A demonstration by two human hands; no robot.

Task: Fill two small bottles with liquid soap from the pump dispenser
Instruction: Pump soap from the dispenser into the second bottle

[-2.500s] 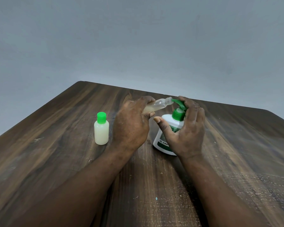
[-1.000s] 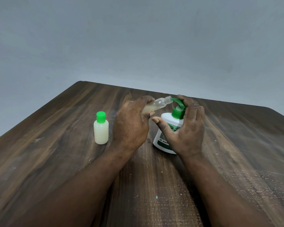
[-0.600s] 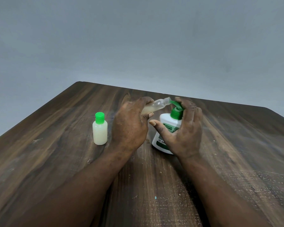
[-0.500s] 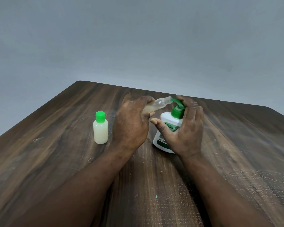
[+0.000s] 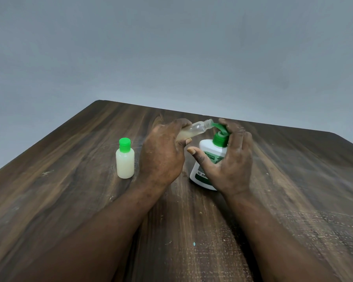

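Note:
My left hand (image 5: 161, 155) grips a small clear uncapped bottle (image 5: 194, 130), tilted with its mouth up against the green spout of the pump dispenser (image 5: 209, 157). Pale soap lies in its lower part. The dispenser is a white bottle with a green label and a green pump head (image 5: 220, 133), standing slightly tilted on the table. My right hand (image 5: 230, 159) lies over it: the fingers rest on the pump head, the thumb sticks out in front of the body. A second small bottle (image 5: 125, 161), full of whitish soap and closed with a green cap, stands upright left of my left hand.
All of it stands on a dark wooden table (image 5: 293, 190) with a worn, speckled top. Its far edge runs close behind the dispenser, and a plain grey wall rises behind it.
The pump head dipped and rose again under my right fingers; now it is up. The clear bottle has stayed at the spout. The capped bottle has not moved.

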